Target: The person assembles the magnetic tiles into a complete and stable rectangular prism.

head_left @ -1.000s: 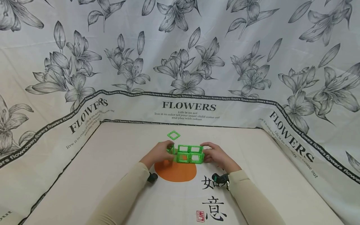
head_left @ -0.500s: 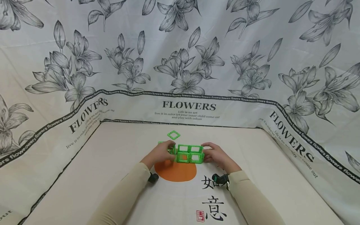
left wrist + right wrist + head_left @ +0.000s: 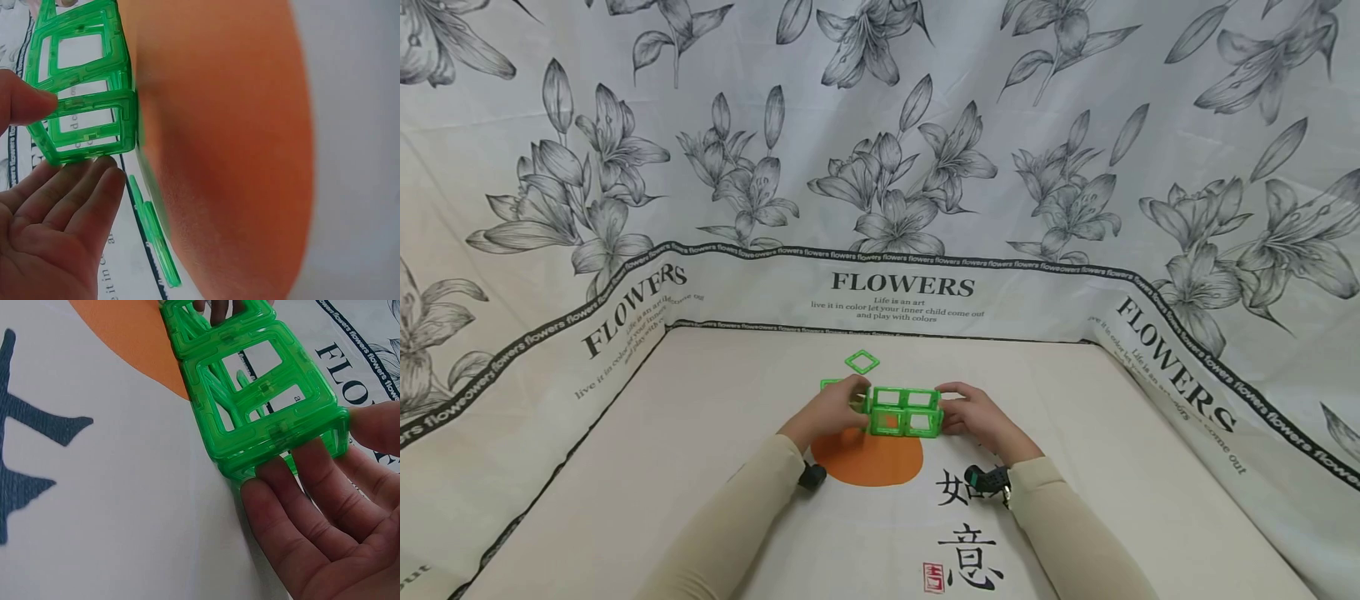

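Note:
A box of green see-through magnetic tiles point(image 3: 906, 407) stands mid-table, square frames joined edge to edge. At its left end is my left hand point(image 3: 829, 414); the left wrist view shows the thumb point(image 3: 39, 103) on an upper edge and the fingers point(image 3: 81, 197) against the end face, gripping the structure. My right hand point(image 3: 976, 418) grips the opposite end, thumb at a corner and fingertips point(image 3: 262, 497) along the end tile's edge. Behind the box a single square tile point(image 3: 854, 356) lies flat. Another green tile point(image 3: 827, 383) shows partly behind my left hand.
A white cloth with an orange circle point(image 3: 868, 467) and black characters point(image 3: 970, 554) covers the table. Flower-printed fabric point(image 3: 902, 300) rises at the back and both sides. Each wrist wears a dark camera, such as the left one point(image 3: 812, 477).
My left hand has shifted slightly right, closing up to the box's left end, and more of the tile behind it now shows. The right hand keeps its place.

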Motion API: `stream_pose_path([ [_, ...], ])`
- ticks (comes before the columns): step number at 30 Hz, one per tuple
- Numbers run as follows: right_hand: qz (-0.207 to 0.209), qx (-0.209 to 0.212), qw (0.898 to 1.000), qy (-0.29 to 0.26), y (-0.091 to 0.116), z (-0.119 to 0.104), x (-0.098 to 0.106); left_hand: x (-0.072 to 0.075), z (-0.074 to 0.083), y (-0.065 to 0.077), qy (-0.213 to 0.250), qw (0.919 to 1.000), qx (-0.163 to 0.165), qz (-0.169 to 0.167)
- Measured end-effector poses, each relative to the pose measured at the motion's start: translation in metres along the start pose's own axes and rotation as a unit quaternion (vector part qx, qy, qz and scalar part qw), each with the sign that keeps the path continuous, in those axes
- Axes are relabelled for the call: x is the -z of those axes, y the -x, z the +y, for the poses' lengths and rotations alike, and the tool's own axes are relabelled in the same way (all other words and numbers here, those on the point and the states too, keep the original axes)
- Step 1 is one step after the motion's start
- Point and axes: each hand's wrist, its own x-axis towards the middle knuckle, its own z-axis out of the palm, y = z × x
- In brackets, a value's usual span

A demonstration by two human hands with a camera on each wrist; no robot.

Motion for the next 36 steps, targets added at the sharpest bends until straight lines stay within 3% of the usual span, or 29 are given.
stream_pose_path([
  [16,0.008,-0.002,1.0,0.006,-0.0014,-0.0003,-0.0021,-0.0015,0.0063,0.0009,0.021,0.9997,0.008,-0.002],
  [36,0.031,0.013,0.999,0.015,0.0042,-0.0046,-0.0058,-0.0042,0.0022,-0.0047,0.042,0.9989,0.011,-0.017],
])
